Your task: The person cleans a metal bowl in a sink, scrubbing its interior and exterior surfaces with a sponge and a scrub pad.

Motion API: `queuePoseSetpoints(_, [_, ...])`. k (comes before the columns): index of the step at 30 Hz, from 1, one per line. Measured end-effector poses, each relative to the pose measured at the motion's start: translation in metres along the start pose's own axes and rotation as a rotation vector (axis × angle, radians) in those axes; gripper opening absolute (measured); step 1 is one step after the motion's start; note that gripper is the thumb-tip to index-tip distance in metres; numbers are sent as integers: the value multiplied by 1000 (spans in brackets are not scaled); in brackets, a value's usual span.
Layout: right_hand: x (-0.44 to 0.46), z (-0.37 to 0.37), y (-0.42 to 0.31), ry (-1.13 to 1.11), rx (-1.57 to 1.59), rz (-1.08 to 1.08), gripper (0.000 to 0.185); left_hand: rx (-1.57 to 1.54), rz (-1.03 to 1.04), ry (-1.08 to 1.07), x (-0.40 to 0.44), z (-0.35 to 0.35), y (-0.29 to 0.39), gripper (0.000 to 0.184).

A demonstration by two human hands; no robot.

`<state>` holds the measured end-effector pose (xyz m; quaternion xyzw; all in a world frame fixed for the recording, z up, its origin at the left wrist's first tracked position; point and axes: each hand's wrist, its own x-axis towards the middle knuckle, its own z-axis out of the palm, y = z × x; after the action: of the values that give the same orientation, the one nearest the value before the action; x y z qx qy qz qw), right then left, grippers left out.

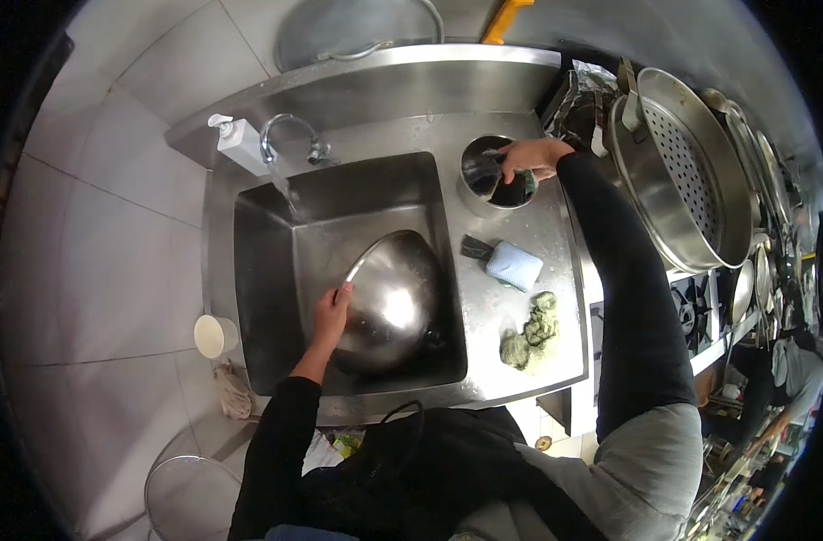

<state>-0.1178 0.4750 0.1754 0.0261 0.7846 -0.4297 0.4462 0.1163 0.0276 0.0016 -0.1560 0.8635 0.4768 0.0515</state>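
Observation:
A large steel bowl [393, 307] is tilted in the dark sink [276, 334], and my left hand [331, 316] grips its rim. Water runs from the faucet [269, 144] into the sink's back left corner. On the counter right of the sink stands a steel pot [493, 209] with dark contents. My right hand [530, 159] reaches over the pot's right rim, its fingers bent around something dark and partly hidden. Nearer me on the counter lie a light blue sponge [514, 266] and a clump of green scouring material [530, 334].
A white soap bottle [241, 144] stands behind the sink, left of the faucet. At the sink's left edge is a pale cup [215, 336]. Large steel pots and a perforated steamer [682, 162] stand at the right. Another person [795, 374] is at the far right.

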Motion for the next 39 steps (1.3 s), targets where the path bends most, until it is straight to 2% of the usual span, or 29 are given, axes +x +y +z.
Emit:
queuePoseSetpoints(2, [-2,-2,10,-74,280,-18,45,-15,16,-11,0,1,5,58])
queuePoseSetpoints(6, [4,0,10,-180,329,15,47,-63,32,-15,-4,0,12,59])
queuePoseSetpoints(8, [-1,9,-6,187,-259,142,52,-42,55,-2,-2,-2,9,60])
queuePoseSetpoints(9, [4,10,-3,311,-541,9,53,-26,46,-19,-2,-3,8,59])
queuePoseSetpoints(10, [9,11,0,310,-540,12,53,-13,37,-35,-3,-4,10,59])
queuePoseSetpoints(12, [19,10,3,659,-1249,-362,50,18,-20,-72,-4,-9,16,55])
queuePoseSetpoints(13, [18,18,-9,565,-1163,-180,39,52,-78,-108,-5,-11,18,52])
queuePoseSetpoints(14, [12,27,-5,561,-1165,-178,39,50,-82,-109,-6,-10,15,52])
queuePoseSetpoints(17, [10,45,16,567,-1080,-191,42,119,5,-80,-3,-9,16,48])
queuePoseSetpoints(19, [46,48,59,747,-1042,-305,48,-36,90,41,-12,-3,27,39])
queuePoseSetpoints(20, [48,44,60,745,-1042,-311,48,-34,89,46,-17,-5,39,39])
queuePoseSetpoints(22, [55,41,62,795,-1093,-215,52,-350,28,-42,-23,-13,56,25])
queuePoseSetpoints(23, [37,34,54,839,-1007,-378,39,-350,23,-37,-19,-13,48,25])
queuePoseSetpoints(24, [23,28,42,833,-1010,-381,39,-276,157,-57,-12,-10,36,20])
queuePoseSetpoints(25, [8,21,25,687,-1121,-333,34,-202,291,-77,-6,-7,24,16])
queuePoseSetpoints(26, [-4,14,11,538,-1226,-282,29,-205,285,-76,-1,-6,17,16])
queuePoseSetpoints(29, [-23,7,-3,608,-1227,-198,30,-319,205,-195,0,-9,12,14])
queuePoseSetpoints(30, [-36,13,-5,595,-1222,-191,30,-375,47,-265,-3,-14,20,16])
queuePoseSetpoints(31, [-60,35,-23,671,-888,-309,31,-431,-109,-327,-3,-19,30,17])
queuePoseSetpoints(32, [-72,60,-33,728,-543,-415,33,-428,-122,-327,-6,-20,35,17])
queuePoseSetpoints(34, [-48,112,-27,553,-243,-468,29,-459,136,-293,-8,-21,44,24])
queuePoseSetpoints(35, [-32,151,-24,444,-23,-504,22,-451,123,-280,-6,-20,40,24])
queuePoseSetpoints(36, [-16,194,-21,333,198,-532,17,-370,203,-240,-2,-18,35,26])
queuePoseSetpoints(37, [-3,233,-20,287,210,-511,18,-328,246,-223,-3,-22,35,27])
queuePoseSetpoints(38, [31,275,-4,347,126,-620,17,-285,287,-203,-5,-25,36,28])
queuePoseSetpoints(39, [41,310,-1,284,220,-597,17,-370,7,-257,-11,-31,48,27])
